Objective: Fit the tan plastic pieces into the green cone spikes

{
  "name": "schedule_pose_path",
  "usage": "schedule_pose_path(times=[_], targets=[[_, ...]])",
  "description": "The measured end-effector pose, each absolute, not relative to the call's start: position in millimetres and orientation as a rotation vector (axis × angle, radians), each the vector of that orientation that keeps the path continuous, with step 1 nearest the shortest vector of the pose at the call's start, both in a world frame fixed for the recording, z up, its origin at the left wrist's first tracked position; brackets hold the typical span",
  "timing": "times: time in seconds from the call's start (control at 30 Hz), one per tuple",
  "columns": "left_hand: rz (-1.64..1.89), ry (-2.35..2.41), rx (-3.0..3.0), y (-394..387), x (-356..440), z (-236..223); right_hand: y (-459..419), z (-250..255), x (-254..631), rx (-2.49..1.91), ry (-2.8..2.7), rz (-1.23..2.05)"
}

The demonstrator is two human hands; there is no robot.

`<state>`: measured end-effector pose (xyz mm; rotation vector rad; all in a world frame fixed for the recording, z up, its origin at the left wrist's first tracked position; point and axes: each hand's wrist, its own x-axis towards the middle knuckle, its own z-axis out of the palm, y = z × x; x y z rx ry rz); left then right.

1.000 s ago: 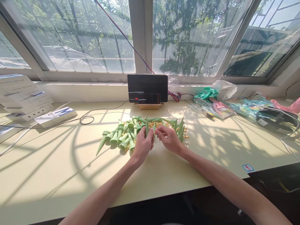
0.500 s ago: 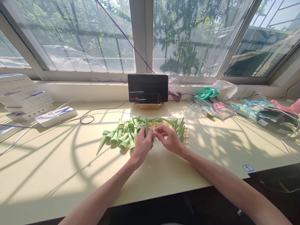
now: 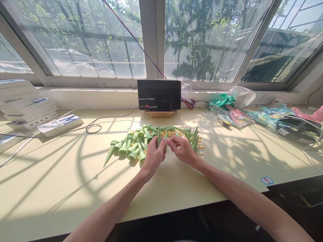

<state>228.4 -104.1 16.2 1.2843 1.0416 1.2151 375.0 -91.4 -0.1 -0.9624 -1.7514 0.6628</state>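
My left hand [image 3: 154, 154] is closed around a green plastic spike [image 3: 159, 135], its tip pointing up. Close against it, my right hand [image 3: 182, 150] has thumb and forefinger pinched by the left fingertips; whatever is between them is too small to make out. Just above the meeting fingers shows another pointed green tip. Left of my hands lies a heap of green spikes [image 3: 131, 144], some with wide round caps. More upright spikes [image 3: 193, 137] stand to the right. Small yellowish pieces [image 3: 174, 133] are scattered behind my hands.
A black tablet [image 3: 158, 88] with a phone [image 3: 160, 106] before it stands at the back. White boxes [image 3: 25, 104] are stacked at the left, with a black cable [image 3: 93, 127] nearby. Plastic-wrapped items [image 3: 238, 116] and a black object [image 3: 297, 129] lie at the right.
The spike in my left hand has shifted very slightly to the right. My right fingertips have drawn back a little from the left ones.
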Motion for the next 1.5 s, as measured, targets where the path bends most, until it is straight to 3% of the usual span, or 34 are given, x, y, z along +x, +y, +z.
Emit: schedule_pose_path(times=[1.5], targets=[[1.195, 1.053, 1.298, -105.6, 228.4, 17.7, -91.7, 0.1, 375.1, -1.037, -1.797, 0.649]])
